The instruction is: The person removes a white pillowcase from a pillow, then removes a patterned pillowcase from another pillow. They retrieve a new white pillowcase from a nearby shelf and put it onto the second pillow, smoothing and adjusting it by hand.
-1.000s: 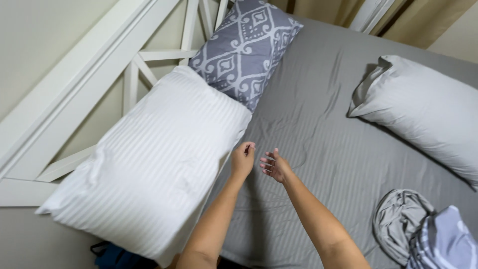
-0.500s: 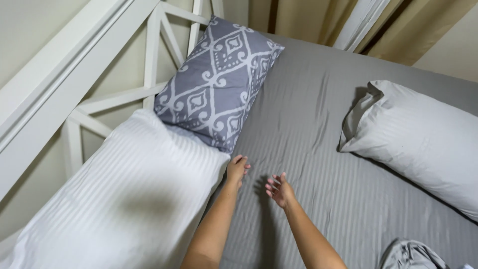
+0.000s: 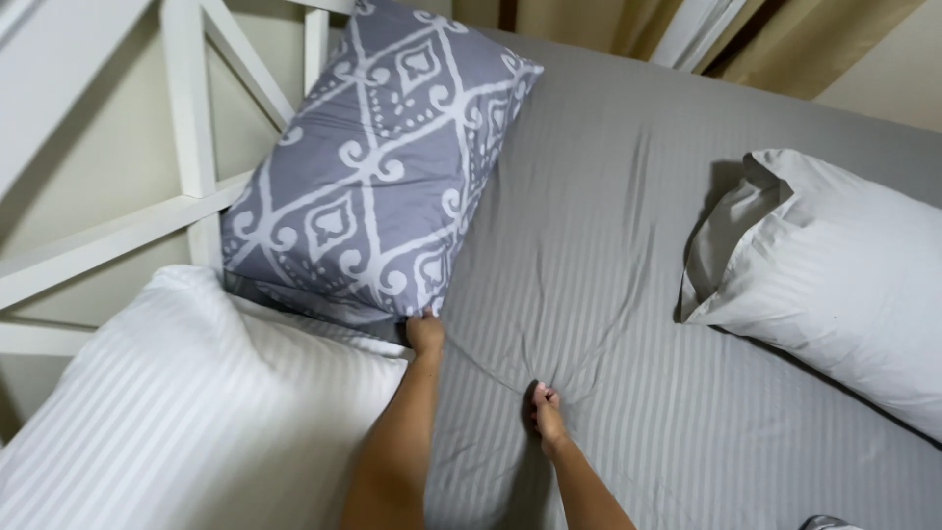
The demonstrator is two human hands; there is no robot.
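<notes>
My left hand (image 3: 425, 335) reaches to the lower corner of the grey patterned pillow (image 3: 373, 167) and touches it where it meets the white striped pillow (image 3: 186, 412); whether it grips the corner I cannot make out. My right hand (image 3: 547, 410) is closed on a pinch of the grey striped bed sheet (image 3: 599, 245), and creases fan out from its fingers. The patterned pillow leans against the white headboard (image 3: 186, 128).
A second white striped pillow (image 3: 834, 275) lies on the sheet at the right. Tan curtains (image 3: 765, 39) hang behind the bed's far side. A bit of crumpled cloth (image 3: 829, 523) shows at the bottom right edge.
Both hands have moved forward up the bed. The left hand left the white pillow's edge and reached the patterned pillow's corner. The right hand closed on the sheet. The view shifted forward.
</notes>
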